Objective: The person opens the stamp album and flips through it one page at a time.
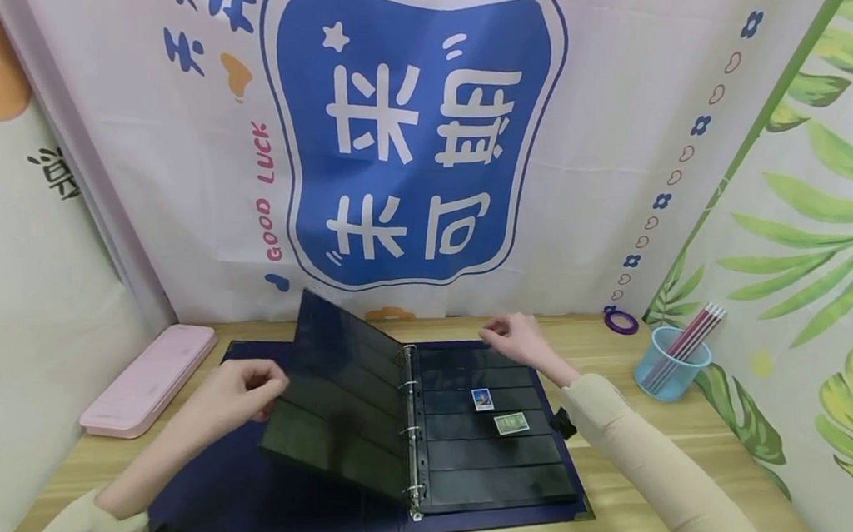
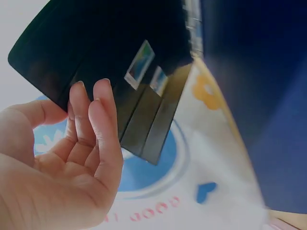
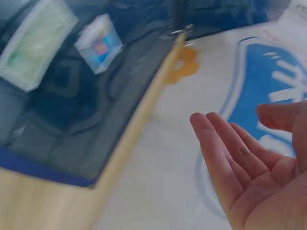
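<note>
Holding: one black page (image 1: 342, 394), and it's my left hand (image 1: 244, 389) that has it, thumb and fingers pinching the outer edge while the page stands tilted up from the spine.
Free hand: that's my right hand (image 1: 518, 338), gripping nothing, fingers loosely bent, up near the top outer corner of the opposite page.
Album: one, dark blue cover (image 1: 210, 483) spread open in front of me, left side partly in the raised page's shade.
Rings: four metal rings (image 1: 409, 431) that I can count along the spine.
Flat page: one black lower page (image 1: 460, 455) showing on the right side, strips running across it.
Stamps on the flat page: two, a blue stamp (image 1: 482, 399) and, just below and to the right, a green stamp (image 1: 512, 424).
Stamps on the raised page: two more on the face my left wrist view catches, a larger stamp (image 2: 140, 64) and a smaller stamp (image 2: 159, 81), too blurred to read.
Pink case: one long pink case (image 1: 152, 384), shut, off to the left.
Cup: one light-blue cup (image 1: 687, 385) at the right, several pencils (image 1: 691, 335) leaning in it, too bunched to count.
Purple ring: one purple ring (image 1: 620, 332) lying at the back right.
Tabletop: light wood-grain table (image 1: 613, 493) under everything.
Room: three printed hangings, white with a blue badge and "GOOD LUCK" ahead, an orange fruit left, green leaves right.
</note>
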Tool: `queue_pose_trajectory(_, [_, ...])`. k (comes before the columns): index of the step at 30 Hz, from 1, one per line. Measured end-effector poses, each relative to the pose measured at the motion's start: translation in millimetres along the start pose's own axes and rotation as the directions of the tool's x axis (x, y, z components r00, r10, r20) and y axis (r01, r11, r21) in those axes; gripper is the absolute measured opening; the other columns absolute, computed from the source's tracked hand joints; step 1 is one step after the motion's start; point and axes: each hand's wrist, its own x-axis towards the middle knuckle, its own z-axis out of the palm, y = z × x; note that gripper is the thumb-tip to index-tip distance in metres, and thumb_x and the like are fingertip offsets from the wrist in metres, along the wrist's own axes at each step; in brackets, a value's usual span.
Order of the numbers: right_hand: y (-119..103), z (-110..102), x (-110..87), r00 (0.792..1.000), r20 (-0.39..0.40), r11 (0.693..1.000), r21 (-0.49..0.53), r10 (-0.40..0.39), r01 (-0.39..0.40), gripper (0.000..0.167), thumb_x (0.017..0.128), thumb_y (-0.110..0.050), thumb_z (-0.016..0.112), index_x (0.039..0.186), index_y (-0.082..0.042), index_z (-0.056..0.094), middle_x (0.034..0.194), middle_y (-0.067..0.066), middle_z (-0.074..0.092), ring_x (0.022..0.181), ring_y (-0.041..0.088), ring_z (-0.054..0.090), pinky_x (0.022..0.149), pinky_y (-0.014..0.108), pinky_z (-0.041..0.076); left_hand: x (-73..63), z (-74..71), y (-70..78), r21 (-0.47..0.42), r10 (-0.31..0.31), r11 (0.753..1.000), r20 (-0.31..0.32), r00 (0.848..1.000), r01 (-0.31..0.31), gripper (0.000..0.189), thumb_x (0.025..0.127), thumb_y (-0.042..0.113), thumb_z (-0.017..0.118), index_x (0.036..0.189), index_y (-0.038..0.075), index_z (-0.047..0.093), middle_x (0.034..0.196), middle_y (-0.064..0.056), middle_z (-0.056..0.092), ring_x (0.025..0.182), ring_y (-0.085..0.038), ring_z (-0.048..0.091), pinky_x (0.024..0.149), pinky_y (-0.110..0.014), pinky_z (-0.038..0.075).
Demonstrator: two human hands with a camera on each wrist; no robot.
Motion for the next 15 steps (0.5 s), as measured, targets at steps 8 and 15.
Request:
queue_pose_trajectory(8, [57.5,16.7,-12.1,1.0,-0.003,0.998,-0.058,0.015,-0.016,0.031,0.099,-0.02,0.059,0.115,0.005,0.068,0.109,0.021,0.073,0.097,0.034,0.07,0.084,0.046,0.057,-22.4,-1.3,-49.0,0.061,-0.087,0.995,0.062,0.994,0.083,0.019,0.098,0.017,0.056,0.087,0.007,0.069,0.062,0.002,0.058,0.057,-0.005,0.054,0.057,-0.022,0.044])
queue_pose_trajectory(15, [90.9,26.5,-19.9,0.995,0.053,0.993,-0.074,-0.09,0.094,0.04,0.1,-0.022,0.058,0.127,0.007,0.062,0.125,0.025,0.066,0.112,0.038,0.066,0.094,0.051,0.053,-29.6,9.3,-86.4,0.037,-0.121,0.992,0.176,0.977,0.117,0.024,0.099,0.018,0.058,0.079,0.005,0.064,0.065,-0.001,0.063,0.056,-0.004,0.056,0.053,-0.022,0.047])
